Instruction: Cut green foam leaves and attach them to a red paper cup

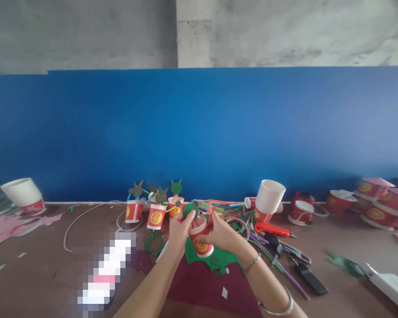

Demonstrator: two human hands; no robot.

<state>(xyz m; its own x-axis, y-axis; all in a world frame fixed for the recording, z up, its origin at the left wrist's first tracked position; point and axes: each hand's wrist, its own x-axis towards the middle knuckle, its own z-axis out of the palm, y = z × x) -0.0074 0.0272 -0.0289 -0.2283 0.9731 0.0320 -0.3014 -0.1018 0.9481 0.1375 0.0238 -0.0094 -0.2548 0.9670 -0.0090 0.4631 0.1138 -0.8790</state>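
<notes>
My right hand (223,232) is closed around a red paper cup (203,248) with a yellow round print, its fingers on the cup's side. A red strip (210,211) stands up by the rim at my right hand. My left hand (180,229) pinches a dark green paper head cut-out (189,212) with round ears, at the left of the cup's rim. Beneath the cup lies green paper (230,258) with cut edges, on a dark red sheet (212,291). Just beyond my left hand stand several red cups (157,217) topped with eared paper heads (176,187).
A tall stack of white-and-red cups (268,198) stands at the right, beside an orange utility knife (273,229), pipe cleaners (293,280) and a black key fob (309,278). White-handled scissors (387,282) lie far right. A pixelated phone-like shape (108,269) is at left. A blue partition (199,132) rises behind.
</notes>
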